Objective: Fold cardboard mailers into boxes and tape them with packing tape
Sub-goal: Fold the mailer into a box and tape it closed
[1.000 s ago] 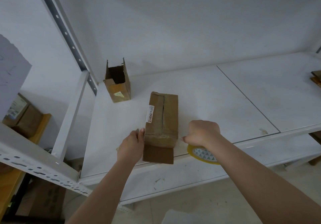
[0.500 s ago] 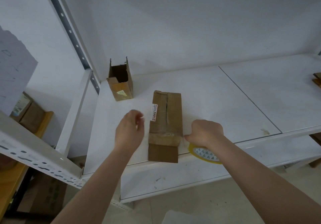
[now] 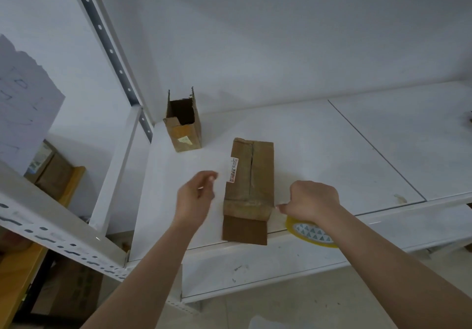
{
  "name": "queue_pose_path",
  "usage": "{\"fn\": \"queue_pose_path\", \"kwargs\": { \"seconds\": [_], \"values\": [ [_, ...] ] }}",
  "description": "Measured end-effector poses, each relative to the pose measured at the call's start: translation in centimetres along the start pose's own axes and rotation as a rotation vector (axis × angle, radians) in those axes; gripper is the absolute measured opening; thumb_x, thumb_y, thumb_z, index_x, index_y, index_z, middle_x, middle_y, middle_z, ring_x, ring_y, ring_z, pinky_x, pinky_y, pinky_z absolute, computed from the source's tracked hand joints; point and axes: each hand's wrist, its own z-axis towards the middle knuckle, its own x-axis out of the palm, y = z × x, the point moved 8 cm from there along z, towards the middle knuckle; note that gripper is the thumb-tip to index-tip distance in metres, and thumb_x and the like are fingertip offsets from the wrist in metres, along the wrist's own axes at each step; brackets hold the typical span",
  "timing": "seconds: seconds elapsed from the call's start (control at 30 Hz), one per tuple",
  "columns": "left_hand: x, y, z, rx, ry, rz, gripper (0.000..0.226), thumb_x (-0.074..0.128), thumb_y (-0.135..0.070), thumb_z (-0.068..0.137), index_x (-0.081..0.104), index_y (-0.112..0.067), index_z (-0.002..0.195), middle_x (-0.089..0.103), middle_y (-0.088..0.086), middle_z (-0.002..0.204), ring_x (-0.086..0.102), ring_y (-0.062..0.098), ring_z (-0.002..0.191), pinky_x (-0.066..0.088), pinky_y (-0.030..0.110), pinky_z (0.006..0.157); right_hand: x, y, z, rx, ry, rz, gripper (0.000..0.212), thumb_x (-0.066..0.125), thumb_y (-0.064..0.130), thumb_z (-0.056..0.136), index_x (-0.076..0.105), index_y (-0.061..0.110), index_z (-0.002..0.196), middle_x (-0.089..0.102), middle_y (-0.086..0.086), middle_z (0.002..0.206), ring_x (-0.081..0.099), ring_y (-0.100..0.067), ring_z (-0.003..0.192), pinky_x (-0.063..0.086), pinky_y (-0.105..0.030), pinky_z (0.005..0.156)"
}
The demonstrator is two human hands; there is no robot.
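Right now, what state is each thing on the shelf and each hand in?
Flat box: lying down, near flap unfolded over the shelf edge.
Small box: upright, top open.
Tape roll: gripped by right hand.
Left hand: off the box, empty.

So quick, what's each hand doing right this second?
Left hand: holds nothing, fingers loosely curled, off the box.
Right hand: grips the tape roll, pinching tape at the box's edge.

Right hand (image 3: 313,199) grips the tape roll (image 3: 310,234) beside the flat box (image 3: 249,188); left hand (image 3: 195,195) hovers apart.
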Motion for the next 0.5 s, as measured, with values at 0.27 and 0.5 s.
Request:
{"fn": "queue_pose_path", "kwargs": {
  "seconds": [0.27, 0.5],
  "values": [
    [2.2, 5.8, 0.5, -0.076, 0.258, 1.126, 0.038, 0.031, -0.003, 0.099, 0.05, -0.001, 0.131, 0.051, 0.016, 0.132, 0.047, 0.03, 0.127, 0.046, 0.032, 0.094, -0.1, 0.1, -0.2, 0.007, 0.03, -0.011, 0.047, 0.053, 0.067, 0.083, 0.045, 0.023, 0.069, 0.055, 0.007, 0.074, 0.049, -0.012, 0.064, 0.031, -0.025, 0.052],
    [-1.8, -1.1, 1.9, 0.063, -0.084, 0.548, 0.012, 0.044, -0.014, 0.098, 0.048, -0.006, 0.091, 0.057, 0.008, 0.079, 0.06, 0.028, 0.073, 0.039, 0.028, 0.056, 0.0, -0.1, -0.3, 0.005, 0.035, 0.018, 0.047, 0.053, 0.067, 0.083, 0.042, 0.024, 0.069, 0.051, 0.008, 0.073, 0.05, -0.013, 0.069, 0.03, -0.025, 0.052]
  ]
}}
